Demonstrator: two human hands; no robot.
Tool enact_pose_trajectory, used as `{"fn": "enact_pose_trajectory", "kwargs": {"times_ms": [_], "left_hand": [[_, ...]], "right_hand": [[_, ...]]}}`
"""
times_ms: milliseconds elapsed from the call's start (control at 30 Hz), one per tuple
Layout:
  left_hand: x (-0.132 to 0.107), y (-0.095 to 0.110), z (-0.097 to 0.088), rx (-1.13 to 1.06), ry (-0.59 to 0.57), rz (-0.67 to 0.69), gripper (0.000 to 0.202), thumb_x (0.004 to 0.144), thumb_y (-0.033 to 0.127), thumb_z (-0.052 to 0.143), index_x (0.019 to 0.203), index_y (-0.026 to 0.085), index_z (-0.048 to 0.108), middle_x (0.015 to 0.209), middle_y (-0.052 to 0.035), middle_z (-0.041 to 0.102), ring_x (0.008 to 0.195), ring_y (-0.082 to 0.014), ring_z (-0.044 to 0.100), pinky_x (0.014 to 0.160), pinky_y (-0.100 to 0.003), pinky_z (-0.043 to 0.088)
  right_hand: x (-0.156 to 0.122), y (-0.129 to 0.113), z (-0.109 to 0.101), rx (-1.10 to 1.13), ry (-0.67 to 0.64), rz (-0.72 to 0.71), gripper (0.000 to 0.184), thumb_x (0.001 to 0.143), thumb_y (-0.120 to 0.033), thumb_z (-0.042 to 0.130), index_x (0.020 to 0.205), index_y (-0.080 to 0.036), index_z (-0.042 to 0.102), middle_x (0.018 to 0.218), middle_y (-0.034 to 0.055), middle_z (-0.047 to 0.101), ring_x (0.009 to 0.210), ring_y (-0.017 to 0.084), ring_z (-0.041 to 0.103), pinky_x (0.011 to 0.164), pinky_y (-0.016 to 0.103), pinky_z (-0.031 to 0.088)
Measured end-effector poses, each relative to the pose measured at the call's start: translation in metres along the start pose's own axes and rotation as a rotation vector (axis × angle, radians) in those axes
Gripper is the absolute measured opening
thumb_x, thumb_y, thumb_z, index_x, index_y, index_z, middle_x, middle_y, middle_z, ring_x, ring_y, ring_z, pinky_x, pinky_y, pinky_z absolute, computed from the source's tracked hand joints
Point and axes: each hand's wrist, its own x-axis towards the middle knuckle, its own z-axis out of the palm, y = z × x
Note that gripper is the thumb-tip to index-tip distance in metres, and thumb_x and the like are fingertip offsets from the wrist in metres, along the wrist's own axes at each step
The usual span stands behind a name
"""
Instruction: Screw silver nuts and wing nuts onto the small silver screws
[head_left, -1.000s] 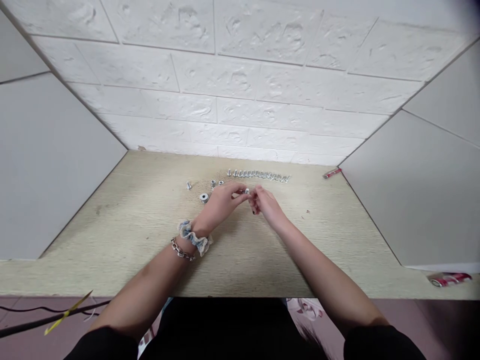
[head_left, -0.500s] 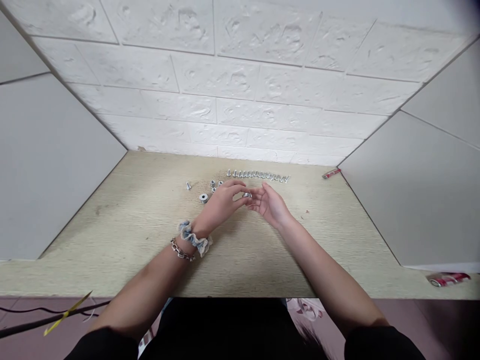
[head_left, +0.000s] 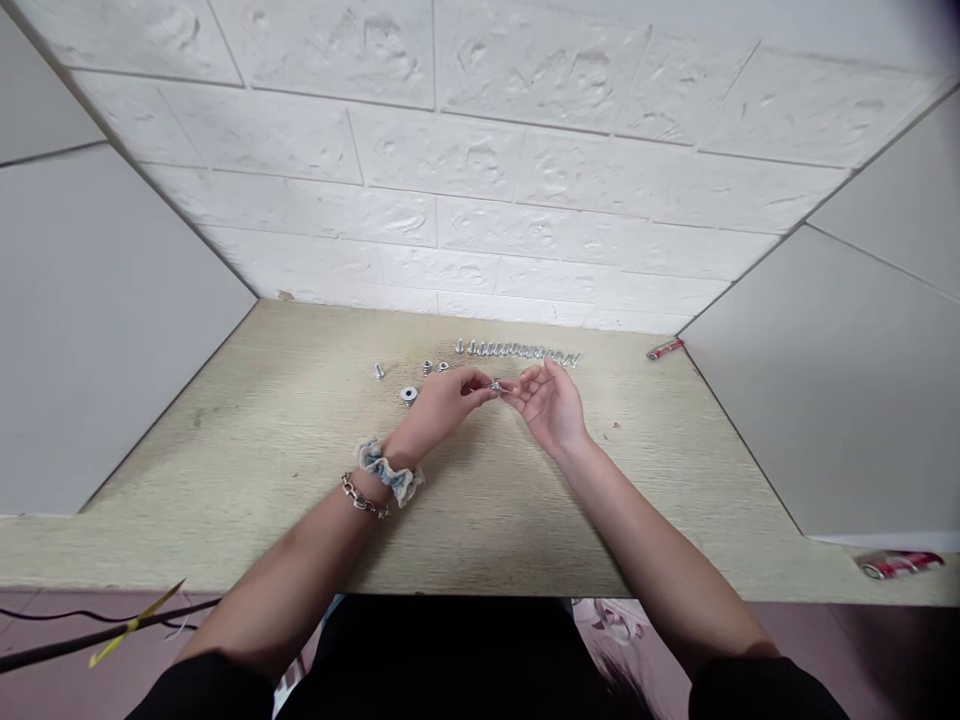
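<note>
My left hand (head_left: pixel 448 400), wearing a scrunchie and a chain bracelet at the wrist, pinches a small silver metal part (head_left: pixel 496 387) between thumb and fingers. From the other side, fingertips of my right hand (head_left: pixel 553 405) meet the same part; its palm is turned up and the other fingers are curled. The part is too small and covered to tell its exact kind. Beside my left hand stand a round metal piece with a dark centre hole (head_left: pixel 409 396) and small threaded fittings (head_left: pixel 427 368). Behind both hands runs a row of silver screws (head_left: pixel 514 350).
A single screw (head_left: pixel 379 371) stands off to the left on the wooden table (head_left: pixel 300 450). Red-and-silver batteries lie at the right, one far (head_left: pixel 665 349) and one near the front edge (head_left: pixel 900 565). Grey panels flank both sides; a white brick-patterned wall (head_left: pixel 472 220) closes the back.
My right hand has shifted slightly right and its fingers have curled more. The small metal part is now pinched between both hands' fingertips, slightly higher in view.
</note>
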Motion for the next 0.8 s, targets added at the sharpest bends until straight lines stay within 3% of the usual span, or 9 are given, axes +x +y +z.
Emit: {"fn": "enact_pose_trajectory", "kwargs": {"times_ms": [167, 467, 800], "left_hand": [[0.001, 0.0015, 0.0008, -0.092, -0.048, -0.051, 0.016, 0.072, 0.03, 0.063, 0.076, 0.016, 0.065, 0.07, -0.0002, 0.063, 0.065, -0.0124, 0.053, 0.063, -0.025, 0.039], [0.0008, -0.003, 0.0015, -0.184, -0.164, -0.128, 0.022, 0.073, 0.036, 0.06, 0.075, 0.014, 0.062, 0.065, 0.0006, 0.057, 0.059, -0.0106, 0.046, 0.059, -0.024, 0.035], [0.0015, -0.0015, 0.001, -0.099, -0.32, -0.069, 0.041, 0.078, 0.052, 0.051, 0.067, 0.014, 0.062, 0.052, 0.0039, 0.042, 0.049, -0.0085, 0.034, 0.049, -0.024, 0.023]], "right_hand": [[-0.0019, -0.0028, 0.002, 0.03, -0.051, -0.018, 0.039, 0.079, -0.048, 0.048, 0.055, -0.019, 0.058, 0.039, -0.0011, 0.044, 0.066, 0.018, 0.063, 0.08, 0.032, 0.047], [-0.006, -0.0025, 0.005, -0.014, -0.159, -0.015, 0.044, 0.076, -0.056, 0.045, 0.055, -0.02, 0.059, 0.038, -0.0005, 0.045, 0.054, 0.019, 0.058, 0.082, 0.041, 0.045], [-0.0071, -0.0038, 0.003, -0.044, -0.177, 0.005, 0.045, 0.072, -0.059, 0.042, 0.052, -0.021, 0.058, 0.035, -0.0019, 0.041, 0.049, 0.016, 0.054, 0.093, 0.042, 0.041]]}}
